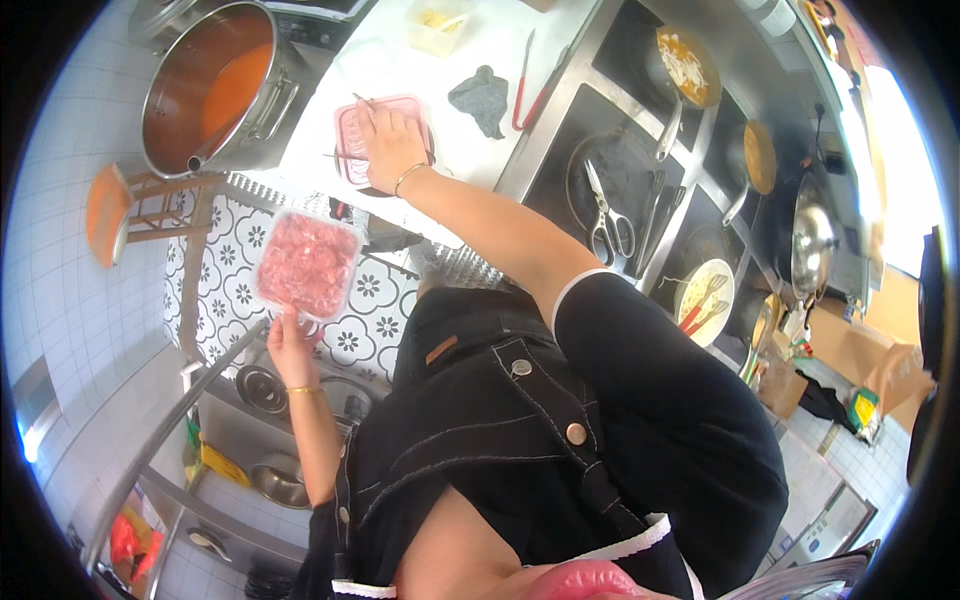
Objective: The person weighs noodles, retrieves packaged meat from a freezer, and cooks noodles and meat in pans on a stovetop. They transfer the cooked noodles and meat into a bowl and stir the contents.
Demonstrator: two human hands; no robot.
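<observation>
My left hand (292, 345) grips the near edge of a clear plastic tub filled with raw red meat (307, 262), held up over the patterned floor. My right hand (394, 142) lies palm down over a pink-tinted plastic tray (349, 169) on the white worktop (457, 161). Its fingers reach across to the tray's far rim, and the thumb is hidden. Thin dark stick-like ends show past the tray's edges. A crumpled grey cloth (484, 99) lies to the right of it, with red-handled tongs (521, 97) beyond.
A large steel pot of orange-red liquid (240, 97) stands at the left. Scissors (606, 221) lie on the cooktop at right, near a pan of food (686, 67) and a bowl with red-handled utensils (705, 296). A metal rail (180, 420) runs along lower left. A wooden stool (169, 202) stands below the pot.
</observation>
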